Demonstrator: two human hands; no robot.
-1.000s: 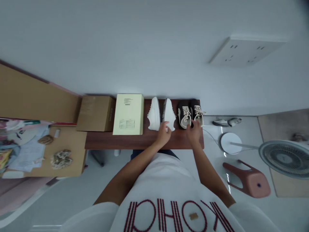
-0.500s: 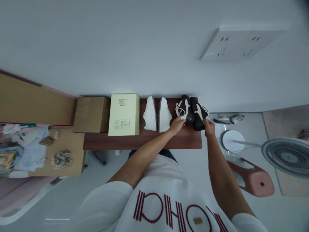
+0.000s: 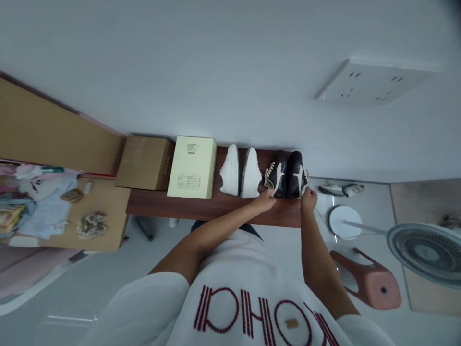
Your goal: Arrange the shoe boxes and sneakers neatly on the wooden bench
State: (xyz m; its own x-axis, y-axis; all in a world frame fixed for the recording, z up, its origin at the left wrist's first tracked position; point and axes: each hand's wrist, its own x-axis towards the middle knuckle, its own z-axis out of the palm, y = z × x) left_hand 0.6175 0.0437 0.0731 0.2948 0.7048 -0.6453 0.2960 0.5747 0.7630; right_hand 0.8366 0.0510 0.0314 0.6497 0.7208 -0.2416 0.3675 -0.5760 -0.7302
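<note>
Dark wooden bench (image 3: 212,210) as reference point: a pair of black sneakers (image 3: 286,175) sits at its right end, side by side, toes toward the wall, with white side flashes and cream laces splayed outward. Left hand (image 3: 264,202) at the bench's near side, fingers (image 3: 272,194) bent against the near end of the left shoe. Right hand (image 3: 309,199) just right of the pair, fingers (image 3: 304,193) hooked at the right shoe's near outer edge. Both hands touch the shoes; cannot tell whether either grip is firm or only resting. Just left of the black pair on the bench, white sneakers (image 3: 239,171), side by side. Further left, a pale yellow shoebox (image 3: 192,167), then a brown cardboard box (image 3: 145,162) at the bench's left end. Beyond that end, a tan tabletop (image 3: 104,204) with papers and two crumpled brown items. Off the bench's right end, on the white floor: a pair of pale slippers (image 3: 340,189), a white round fan base (image 3: 345,222), a grey fan (image 3: 425,254), and a tipped-over pink stool (image 3: 369,281).
</note>
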